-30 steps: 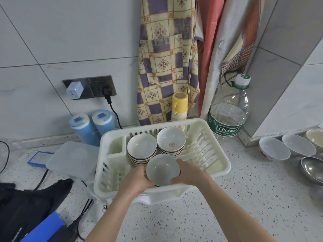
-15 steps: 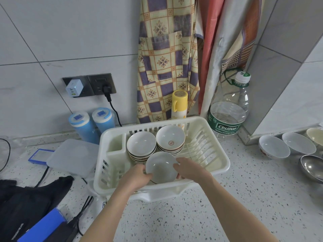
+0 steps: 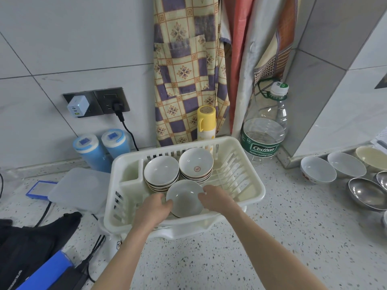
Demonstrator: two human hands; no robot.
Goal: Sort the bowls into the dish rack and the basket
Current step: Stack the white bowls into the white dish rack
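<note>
Fingers of the left hand [image 3: 155,208] curled round the left rim of a white bowl [image 3: 185,198], thumb lying over its edge; fingers of the right hand [image 3: 216,199] curled and pinching the right rim. Bowl held low inside the white rack [image 3: 256,186], at its near side, tilted a little toward the camera; whether resting on the rack floor or just above it, cannot tell. Just beyond, two stacks: the left stack [image 3: 161,173] and the right stack [image 3: 196,165], the latter with a red mark in its top bowl. To do this step well, probably best to level the bowl, settle it flat, then slip both sets of fingers outward together so that it neither tips nor knocks the left stack, whose rim sits just beside the left thumb. Near wall of the rack close under both wrists, so lift out upward rather than drag back. Open slotted room in the right half of the rack, with upright ribs to snag on. More bowls waiting well apart at far right: a white one [image 3: 318,169], another [image 3: 346,164], a cream one [image 3: 371,156] and a steel one [image 3: 365,193]. Speckled counter [image 3: 282,237] bare between rack and those bowls, a fair path for the next reach.
</note>
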